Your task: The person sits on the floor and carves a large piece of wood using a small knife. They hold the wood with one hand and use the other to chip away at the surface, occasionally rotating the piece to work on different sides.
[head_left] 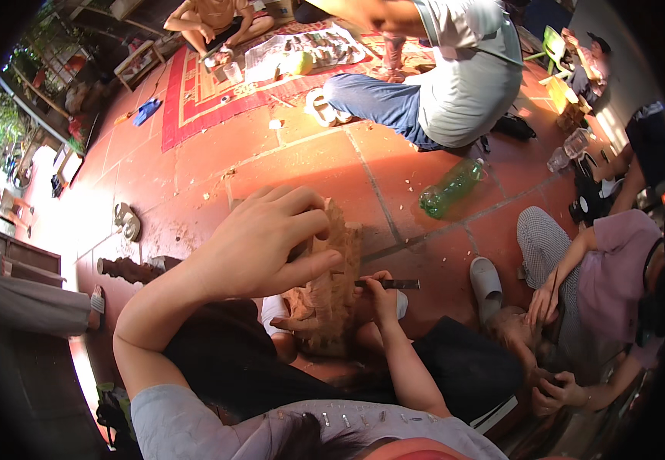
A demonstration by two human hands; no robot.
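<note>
A carved wooden piece, reddish-brown with ridged relief, stands roughly upright between the person's knees, low in the middle of the view, its base near a dark trouser leg.

The left hand lies over the top and left side of the carving. Its fingers are curled loosely, spread a little, with the tips pressing on the upper edge; the thumb reaches toward the carved face.

The right hand sits at the carving's right edge, fingers closed around the handle of a flat metal chisel. The blade lies level and points right, away from the wood.

Beyond the carving the red tiled floor is open toward the top, scattered with pale chips. To the right a green plastic bottle lies on its side, well apart. A white slipper rests near the chisel tip. A second person in a lilac top crouches close on the right, narrowing the room there. Another person in a grey shirt kneels at the top beside a red patterned mat.
</note>
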